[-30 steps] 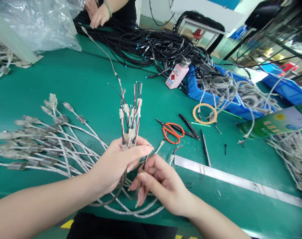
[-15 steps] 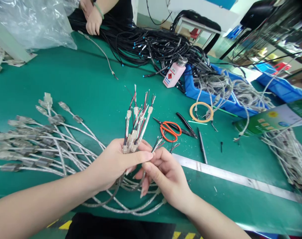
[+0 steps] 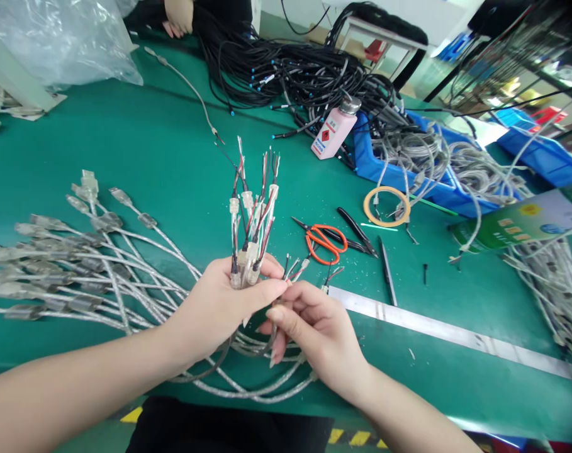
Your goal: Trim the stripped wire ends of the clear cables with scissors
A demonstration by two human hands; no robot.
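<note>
A bundle of clear-jacketed cables [image 3: 250, 255] stands upright in my left hand [image 3: 236, 302], its stripped red, black and white wire ends pointing up. My left thumb and fingertips meet my right fingertips at one more cable end. Between its thumb and fingers, my right hand [image 3: 311, 330] pinches that cable [image 3: 274, 330] just below its bare wires. The cables run down and left under my hands to a fan of USB plugs [image 3: 40, 258] on the green table. Some fingers of both hands are hidden behind the cables.
Orange-handled scissors [image 3: 327, 244], black pliers [image 3: 356, 229], a pen [image 3: 388, 274] and a steel ruler [image 3: 437, 333] lie to the right. Behind are a pink bottle [image 3: 335, 129], a tape roll [image 3: 367, 204], blue bins [image 3: 365, 154] and black cables [image 3: 286, 72]. Another person's hand [image 3: 179, 16] is at the back.
The view has shifted slightly. Both hands keep their grip, with small movements of the fingertips at the pinched cable. The other person's hand has moved back toward the top edge.
</note>
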